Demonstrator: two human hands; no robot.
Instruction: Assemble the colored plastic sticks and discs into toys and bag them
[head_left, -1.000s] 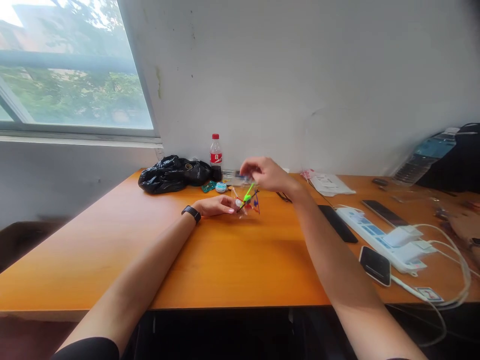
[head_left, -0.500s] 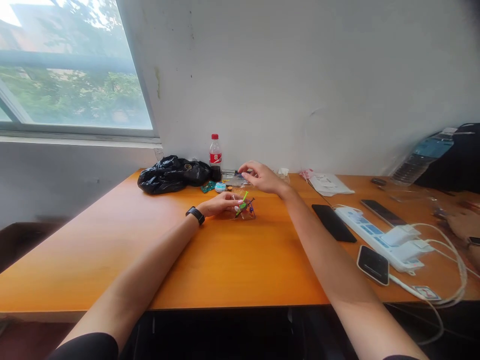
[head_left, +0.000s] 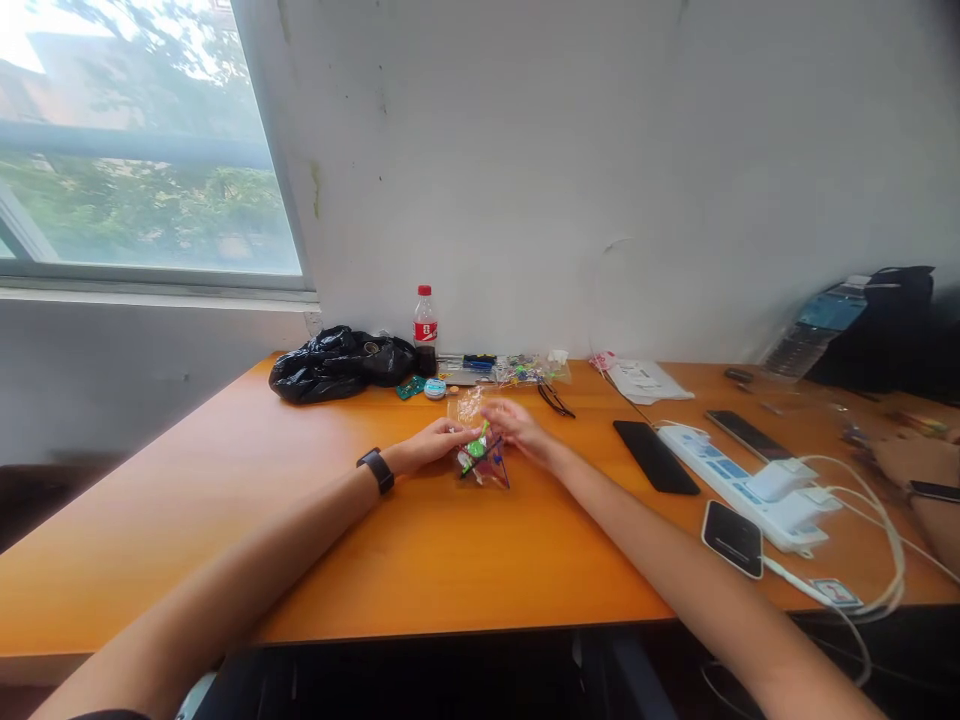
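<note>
A small clear plastic bag (head_left: 469, 402) with green, purple, black and white plastic pieces (head_left: 475, 449) inside is held just above the table. My left hand (head_left: 433, 446), with a black band on its wrist, pinches the bag's left side between thumb and fingers. On the other side, my right hand (head_left: 519, 430) has its fingers curled at the bag's upper right edge; the fingertips are partly blurred. What each piece in the bag is cannot be made out.
Along the wall stand a black plastic bag (head_left: 337, 366), a cola bottle (head_left: 425, 332) and another bag of small parts (head_left: 525, 370). To the right lie a white power strip (head_left: 709, 462), phones (head_left: 733, 540), cables and a black slab (head_left: 655, 456). Another person's hand (head_left: 915, 462) is at far right.
My right hand has come down and toward me from above the bags at the back to the held plastic bag. My left hand still grips that bag. The view has tilted slightly.
</note>
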